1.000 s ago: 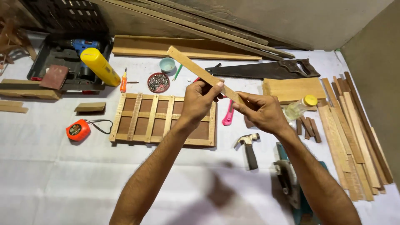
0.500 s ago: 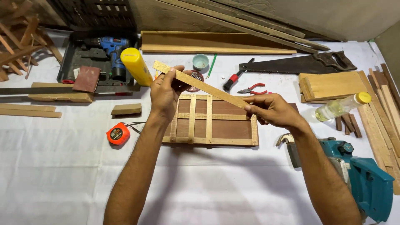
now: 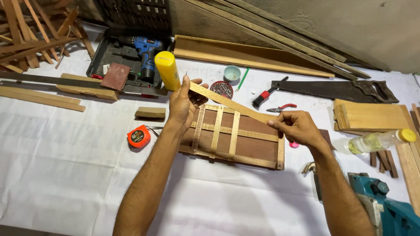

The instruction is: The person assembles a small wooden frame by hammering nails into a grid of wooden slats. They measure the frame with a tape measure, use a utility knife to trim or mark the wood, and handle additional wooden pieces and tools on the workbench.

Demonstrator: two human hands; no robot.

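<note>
I see left hand pinching upper end of thin wooden strip, right hand gripping lower end. Strip slants above slatted wooden frame lying flat on white-covered bench. Yellow bottle just beside left hand. Orange tape measure left of frame. Handsaw well apart, behind right hand.

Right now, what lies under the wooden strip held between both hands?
Under the wooden strip sits a slatted wooden frame on the white sheet. The left hand and right hand hide the frame's upper corners.
</note>
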